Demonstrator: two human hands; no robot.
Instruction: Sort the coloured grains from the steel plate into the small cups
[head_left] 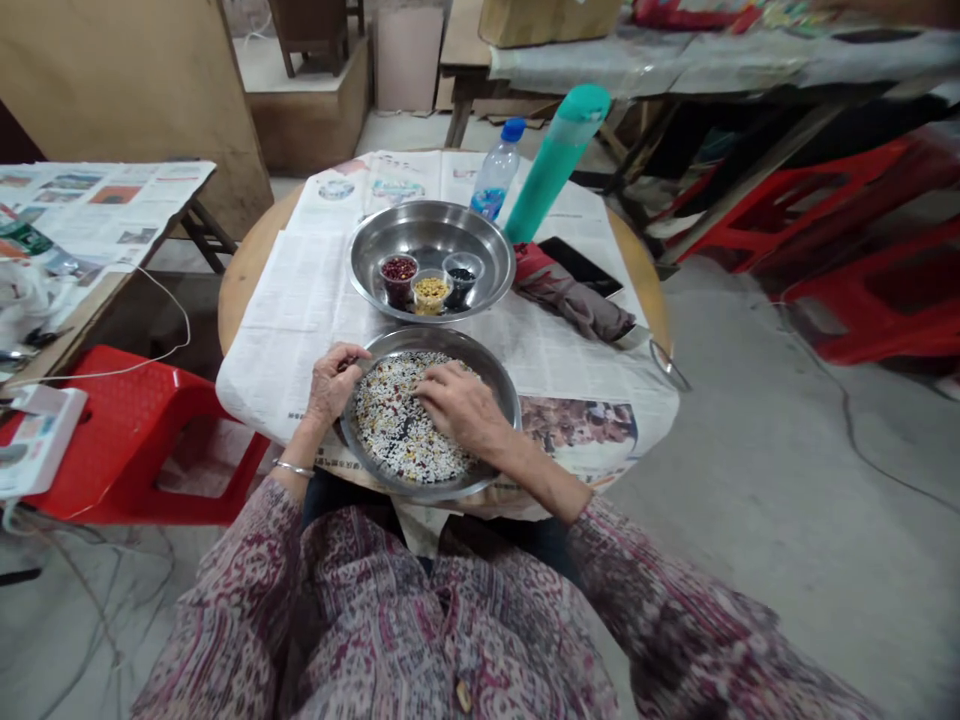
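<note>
At the table's [649, 280] near edge, grains [386, 425] in a pan [501, 385] are touched by the right hand [466, 408], the left hand [331, 382] is curled, and the fingers' grasp cannot be told.

One view, head-worn. Looks forward and steeply down from the round desk's [241, 268] 6 o'clock side. Near range: patterned shirt [375, 610] at 6 o'clock, right hand [461, 405] near frame centre. Wide field: red stool [142, 405] at 9 o'clock, second desk [634, 75] at 1 o'clock.
</note>
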